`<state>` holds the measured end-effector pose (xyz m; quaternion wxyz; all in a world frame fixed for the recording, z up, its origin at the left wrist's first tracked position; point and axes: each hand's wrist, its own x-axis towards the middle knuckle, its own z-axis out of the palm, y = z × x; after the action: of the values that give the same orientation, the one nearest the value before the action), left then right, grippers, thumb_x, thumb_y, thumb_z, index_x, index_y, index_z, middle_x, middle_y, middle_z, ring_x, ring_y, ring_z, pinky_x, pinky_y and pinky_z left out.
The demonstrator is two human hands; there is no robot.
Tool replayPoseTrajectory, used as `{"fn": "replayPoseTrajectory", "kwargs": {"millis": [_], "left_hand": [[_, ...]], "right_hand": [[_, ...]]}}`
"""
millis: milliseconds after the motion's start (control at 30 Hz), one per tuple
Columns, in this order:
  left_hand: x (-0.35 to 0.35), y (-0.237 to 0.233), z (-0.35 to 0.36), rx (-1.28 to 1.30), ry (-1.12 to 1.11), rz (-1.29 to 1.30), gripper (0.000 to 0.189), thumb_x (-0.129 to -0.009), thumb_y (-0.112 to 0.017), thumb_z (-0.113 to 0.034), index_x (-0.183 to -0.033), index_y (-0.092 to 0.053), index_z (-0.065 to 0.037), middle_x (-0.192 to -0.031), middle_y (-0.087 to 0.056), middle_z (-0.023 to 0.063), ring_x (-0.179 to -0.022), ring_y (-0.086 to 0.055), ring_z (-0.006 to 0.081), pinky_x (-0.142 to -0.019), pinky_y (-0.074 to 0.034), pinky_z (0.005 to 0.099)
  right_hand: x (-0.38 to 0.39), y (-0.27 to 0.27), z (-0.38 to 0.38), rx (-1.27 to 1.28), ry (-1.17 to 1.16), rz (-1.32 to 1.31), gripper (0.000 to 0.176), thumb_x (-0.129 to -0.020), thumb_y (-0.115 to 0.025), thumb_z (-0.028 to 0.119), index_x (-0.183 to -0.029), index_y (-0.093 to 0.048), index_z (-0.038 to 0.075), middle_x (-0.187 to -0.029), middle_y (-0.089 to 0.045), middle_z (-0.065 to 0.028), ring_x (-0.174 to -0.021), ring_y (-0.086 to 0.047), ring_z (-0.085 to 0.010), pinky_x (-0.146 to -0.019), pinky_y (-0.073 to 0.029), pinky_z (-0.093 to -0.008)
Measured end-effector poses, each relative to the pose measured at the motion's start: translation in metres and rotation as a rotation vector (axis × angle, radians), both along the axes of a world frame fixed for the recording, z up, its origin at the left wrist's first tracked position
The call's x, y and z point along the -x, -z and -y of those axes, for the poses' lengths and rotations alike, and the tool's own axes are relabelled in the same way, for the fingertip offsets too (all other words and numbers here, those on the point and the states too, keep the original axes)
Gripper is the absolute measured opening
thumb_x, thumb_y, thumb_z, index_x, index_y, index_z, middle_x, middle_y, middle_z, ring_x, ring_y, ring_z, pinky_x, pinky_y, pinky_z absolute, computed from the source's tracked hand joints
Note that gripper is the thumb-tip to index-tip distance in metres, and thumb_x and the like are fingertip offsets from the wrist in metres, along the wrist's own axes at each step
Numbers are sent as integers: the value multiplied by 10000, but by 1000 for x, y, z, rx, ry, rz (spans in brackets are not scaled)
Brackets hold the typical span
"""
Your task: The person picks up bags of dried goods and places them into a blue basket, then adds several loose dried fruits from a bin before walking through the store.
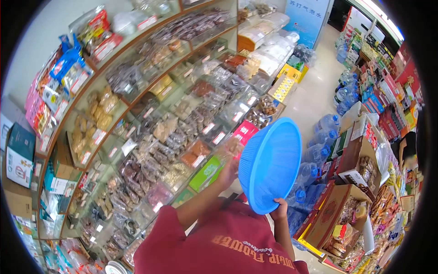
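My right hand [278,209] grips the lower rim of a blue plastic basket [276,169], thumb over the edge. The basket is tilted on its side, its mouth turned to the right, and nothing shows inside it. My left hand [231,168] is raised just left of the basket, close to the front edge of the shelf with bagged dried goods [198,153]. Its fingers are smeared by motion, so I cannot make out whether they hold anything. A green box [205,173] and a pink-red sign [245,132] are near this hand.
Tiered shelves [132,107] of packaged dried goods curve along the left. Large water bottles [315,155] line the right side of the aisle floor [303,98]. Open cardboard boxes [328,219] with packets stand at right. Part of another person [407,148] shows at the far right edge.
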<state>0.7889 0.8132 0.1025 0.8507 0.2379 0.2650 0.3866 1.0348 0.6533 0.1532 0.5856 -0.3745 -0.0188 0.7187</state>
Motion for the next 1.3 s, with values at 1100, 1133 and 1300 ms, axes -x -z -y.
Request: {"fn": "replayPoseTrajectory", "kwargs": {"millis": [1100,1133,1300], "left_hand": [[-177,-89,-289,-961,-590,-691,352,-879,-461,-168,-1172,-502,24,-1146,-509,153,-1091,-489,265,-966,-352,361],[-176,-86,-297,-939,-603,-696,352,-879,-461,-168,-1172,-502,24,-1146,-509,153,-1091,-489,265,-966,-352,361],[-162,-90,-329,-903,-559,-691,409,-899,-488,-285,-1169,-501,20,-1171,-504,166,-1123,-481,298,-976,-352,375]], "right_hand": [[-234,-11,-279,132,-14,235,632,-690,-501,40,-1301,-371,-54,-1269,-492,-172,-1184,-470,-334,-1019,-380,-449],[-237,-13,-293,109,-42,307,631,-693,-491,54,-1301,-372,-62,-1275,-491,-178,-1187,-473,-336,-1028,-375,-444],[-248,-23,-354,84,-118,418,592,-690,-484,-7,-1275,-397,-48,-1201,-524,-156,-1105,-522,-309,-959,-424,-423]]}}
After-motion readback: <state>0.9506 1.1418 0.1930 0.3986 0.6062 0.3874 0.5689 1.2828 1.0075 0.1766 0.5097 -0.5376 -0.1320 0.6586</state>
